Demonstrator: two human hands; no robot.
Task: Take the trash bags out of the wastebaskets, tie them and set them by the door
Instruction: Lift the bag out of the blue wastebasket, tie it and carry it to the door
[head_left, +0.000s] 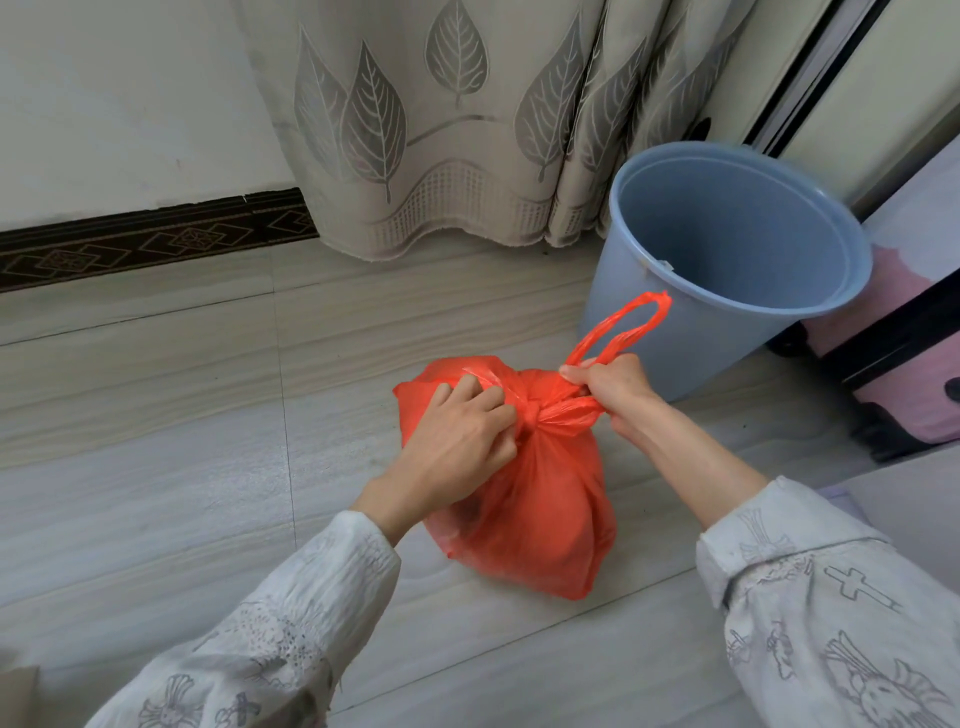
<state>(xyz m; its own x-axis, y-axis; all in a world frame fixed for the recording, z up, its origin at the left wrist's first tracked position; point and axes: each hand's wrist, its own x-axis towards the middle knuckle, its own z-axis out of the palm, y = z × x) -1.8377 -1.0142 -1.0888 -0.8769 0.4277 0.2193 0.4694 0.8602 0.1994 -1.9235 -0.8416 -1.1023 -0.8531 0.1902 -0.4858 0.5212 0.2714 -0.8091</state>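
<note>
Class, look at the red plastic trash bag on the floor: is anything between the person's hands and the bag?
Nothing visible. The left hand and right hand both already grip the tied neck of the red plastic trash bag, which sits on the tiled floor.

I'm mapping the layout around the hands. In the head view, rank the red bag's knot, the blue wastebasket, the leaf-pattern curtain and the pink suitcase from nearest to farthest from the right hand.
1. Knot: just left of the right hand, which grips the bag's handle.
2. Blue wastebasket: directly behind the hand.
3. Pink suitcase: far right.
4. Leaf-pattern curtain: at the back wall.
</note>
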